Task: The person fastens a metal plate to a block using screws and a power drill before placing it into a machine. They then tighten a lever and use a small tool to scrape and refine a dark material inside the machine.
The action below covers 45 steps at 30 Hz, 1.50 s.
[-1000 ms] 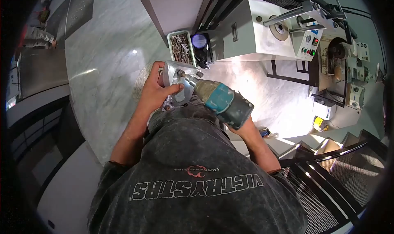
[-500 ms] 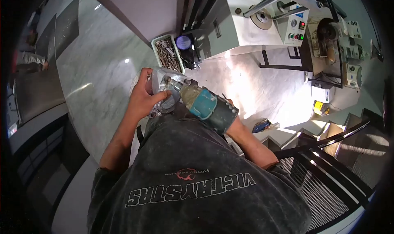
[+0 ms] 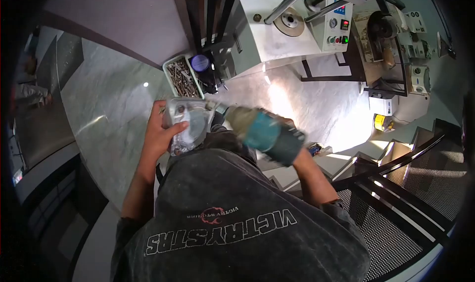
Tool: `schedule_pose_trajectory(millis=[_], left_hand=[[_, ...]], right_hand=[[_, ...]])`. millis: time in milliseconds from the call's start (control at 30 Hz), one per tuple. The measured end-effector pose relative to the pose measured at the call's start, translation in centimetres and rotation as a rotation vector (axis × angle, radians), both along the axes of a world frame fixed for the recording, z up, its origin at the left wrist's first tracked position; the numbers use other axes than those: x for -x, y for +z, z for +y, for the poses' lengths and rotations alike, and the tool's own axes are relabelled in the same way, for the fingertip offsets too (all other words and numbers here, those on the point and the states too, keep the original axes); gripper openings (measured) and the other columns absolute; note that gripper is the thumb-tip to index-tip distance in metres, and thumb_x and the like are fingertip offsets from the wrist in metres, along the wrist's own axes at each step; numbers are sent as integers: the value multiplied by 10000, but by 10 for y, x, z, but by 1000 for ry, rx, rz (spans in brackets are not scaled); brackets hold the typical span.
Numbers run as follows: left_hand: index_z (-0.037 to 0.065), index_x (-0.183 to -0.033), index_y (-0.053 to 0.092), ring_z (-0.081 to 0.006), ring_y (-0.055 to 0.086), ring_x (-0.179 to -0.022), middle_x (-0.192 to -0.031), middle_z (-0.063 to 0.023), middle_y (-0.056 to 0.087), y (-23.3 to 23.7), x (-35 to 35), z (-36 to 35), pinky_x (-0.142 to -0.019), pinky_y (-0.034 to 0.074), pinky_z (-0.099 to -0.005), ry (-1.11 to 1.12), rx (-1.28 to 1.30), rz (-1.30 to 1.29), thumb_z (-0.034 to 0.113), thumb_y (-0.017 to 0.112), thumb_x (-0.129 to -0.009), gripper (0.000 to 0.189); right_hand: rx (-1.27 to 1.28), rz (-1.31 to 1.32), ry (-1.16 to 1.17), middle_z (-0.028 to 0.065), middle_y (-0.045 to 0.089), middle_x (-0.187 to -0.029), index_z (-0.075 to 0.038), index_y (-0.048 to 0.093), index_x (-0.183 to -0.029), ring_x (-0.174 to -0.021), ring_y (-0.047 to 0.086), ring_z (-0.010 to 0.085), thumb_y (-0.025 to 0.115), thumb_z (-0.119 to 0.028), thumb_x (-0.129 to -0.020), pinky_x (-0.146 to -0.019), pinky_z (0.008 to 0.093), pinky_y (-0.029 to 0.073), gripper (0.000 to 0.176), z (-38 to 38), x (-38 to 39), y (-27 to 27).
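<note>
Metal part (image 3: 199,125) is being held just past the shirt (image 3: 213,183), gripped along one side by the left hand (image 3: 159,136); drill's (image 3: 267,132) being held by the right hand (image 3: 300,159). Probably stiff, heavyish, kinda slick, so it's being held best by the outer edge.

silvery metal housing (image 3: 197,124) is held up left of centre, sort of boxy with a big round pale face, and there's a dark bolt head (image 3: 180,109) at its far left corner. the power driver (image 3: 267,131) sits just to the right, teal and black with a grubby tan front, slanting so the nose aims left at the housing's far right corner. too blurry to tell if they're touching tbh
</note>
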<state>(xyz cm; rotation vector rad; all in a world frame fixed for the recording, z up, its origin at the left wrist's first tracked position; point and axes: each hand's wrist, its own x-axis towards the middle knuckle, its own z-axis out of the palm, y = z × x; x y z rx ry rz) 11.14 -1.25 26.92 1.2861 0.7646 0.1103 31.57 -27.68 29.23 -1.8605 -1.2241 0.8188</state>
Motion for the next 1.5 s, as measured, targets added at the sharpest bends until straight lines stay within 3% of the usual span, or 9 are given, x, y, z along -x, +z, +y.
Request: schedule_pose_trajectory(millis=[100, 167, 267, 833, 1100, 1167, 1300, 1367, 1500], left_hand=[[67, -1198, 398, -182, 652, -840, -947, -129, 646, -5, 17, -7, -691, 529, -317, 109, 103, 7, 42, 727, -767, 543], [70, -1197, 415, -199, 643, -857, -978, -136, 631, -7, 28, -13, -720, 530, -324, 300, 128, -1, 50, 699, -772, 511], [32, -1198, 441, -226, 612, -948, -1068, -155, 584, -7, 39, -22, -820, 517, -340, 449, 102, -38, 121, 667, -775, 488], [37, -1199, 435, -197, 576, -963, -1070, -106, 559, -7, 61, -27, -833, 488, -323, 721, 63, 68, 219, 711, -732, 572], [66, -1183, 455, -197, 603, -940, -1039, -124, 606, -20, 53, 0, -806, 500, -320, 429, 111, 173, 98, 691, -730, 512], [75, -1162, 487, -181, 592, -946, -1010, -77, 612, -26, 49, 12, -820, 474, -301, 301, 192, 121, 87, 752, -718, 517], [67, -1187, 487, -140, 568, -921, -977, -45, 600, -46, 22, 39, -785, 449, -273, -183, 370, 159, 80, 801, -718, 564], [58, -1210, 485, -142, 575, -891, -973, -47, 604, -66, 13, 42, -767, 456, -278, -384, 340, 91, 165, 739, -800, 494], [23, -1252, 474, -208, 602, -980, -1065, -105, 614, -134, 45, 43, -860, 476, -323, 83, 833, 33, 437, 445, -948, 514]], right_hand=[[-254, -954, 148, 134, 582, -1261, -69, 574, -1249, -1162, 554, 302, 712, -275, -774, -1021, 403, 412, 536, 6, -59, 23], [-316, -105, -291, 130, 541, -1318, -81, 544, -1294, -1243, 481, 316, 707, -308, -816, -1069, 427, 348, 554, 16, -87, -22], [-326, -95, -587, -69, 519, -757, -79, 625, -1016, -653, 457, 42, 707, -206, -858, -606, 214, 377, 219, 41, -152, -58], [-460, 49, -443, 32, 622, -787, -10, 631, -1047, -759, 579, 134, 658, -172, -877, -729, 278, 447, 236, 97, -208, -43], [-438, -56, -1077, 127, 540, -1143, 47, 481, -1217, -981, 552, 230, 704, -71, -845, -956, 311, 426, 450, 57, -140, -43], [-200, 25, -1020, 83, 494, -1064, 11, 489, -1116, -1024, 515, 206, 609, -114, -921, -942, 315, 454, 261, 16, -84, -76], [271, 615, -186, 172, 489, -1317, -27, 257, -1471, -1128, 533, 261, 858, -281, -688, -1016, 354, 399, 1019, 100, 39, -91], [338, 1115, 21, 101, 481, -1354, -43, 258, -1480, -1212, 469, 217, 811, -276, -729, -976, 331, 417, 962, 125, 51, -118], [326, 1225, -20, 73, 573, -1221, -10, 457, -1360, -1125, 517, 176, 805, -182, -740, -956, 302, 416, 732, 134, 61, -155]])
